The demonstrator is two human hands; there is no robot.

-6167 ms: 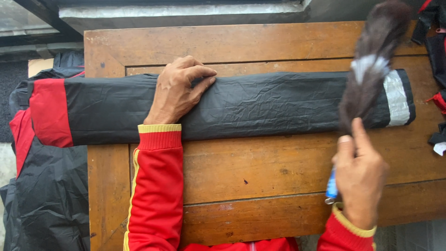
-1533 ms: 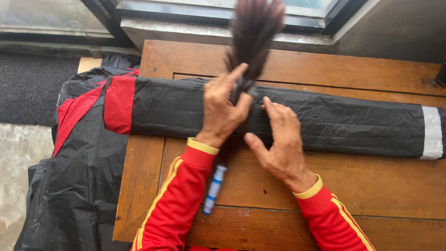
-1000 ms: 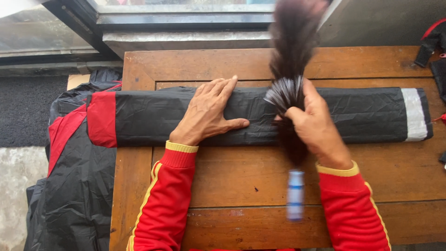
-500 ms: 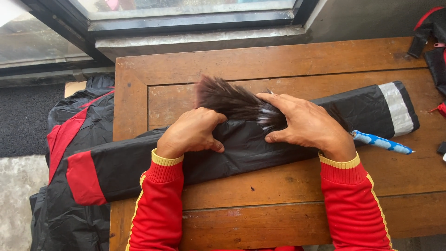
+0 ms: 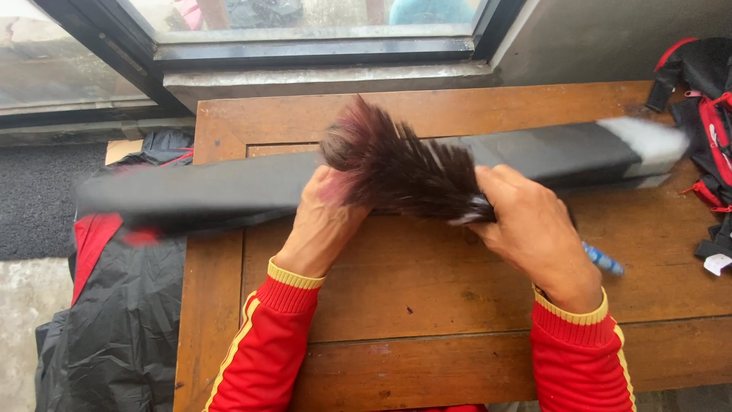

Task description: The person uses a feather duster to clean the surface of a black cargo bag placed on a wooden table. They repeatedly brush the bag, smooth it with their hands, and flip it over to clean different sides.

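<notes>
A long folded black garment [image 5: 549, 152] with a grey reflective end and a red band lies across the wooden table [image 5: 427, 305], blurred by motion. My left hand [image 5: 324, 221] grips the garment near its middle. My right hand [image 5: 530, 229] holds a dark feather duster [image 5: 396, 164] by the base of its feathers, pressed on the garment. The duster's feathers point left, toward my left hand, and its blue handle tip [image 5: 606, 262] sticks out past my right wrist. Both sleeves are red with yellow cuffs.
More black and red fabric [image 5: 114, 305] hangs off the table's left edge to the floor. A black and red bag [image 5: 705, 114] sits at the right edge. A window sill [image 5: 320, 72] runs behind the table.
The garment has swung from tilted to nearly level and is blurred. The duster has shifted a little right with my right hand, its handle now mostly hidden behind my wrist.
</notes>
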